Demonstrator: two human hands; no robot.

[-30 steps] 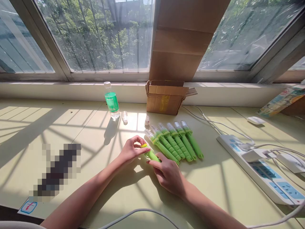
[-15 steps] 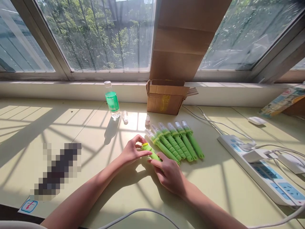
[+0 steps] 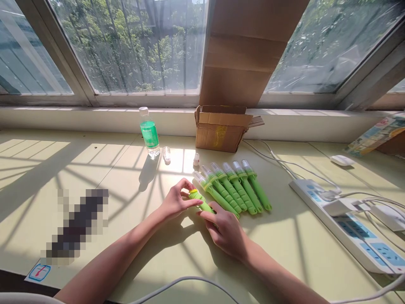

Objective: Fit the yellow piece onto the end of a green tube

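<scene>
No word or number is coming through sharply enough to read. The water bottle (image 3: 149, 134) is wearing a green label with white lettering too small to make out. The cardboard box (image 3: 218, 131) is carrying a smeared yellow marking on its front, not legible. A sticker (image 3: 38, 272) at the near left edge of the tabletop (image 3: 284, 249) is showing a red mark inside a blue frame. The power strip (image 3: 348, 226) is bearing pale blue panels, their print unreadable, and the colourful printed package (image 3: 375, 134) at far right is blurring out.

Green-label bottle (image 3: 149, 134) left of cardboard box (image 3: 218, 131); power strip (image 3: 344, 226) far right.
</scene>
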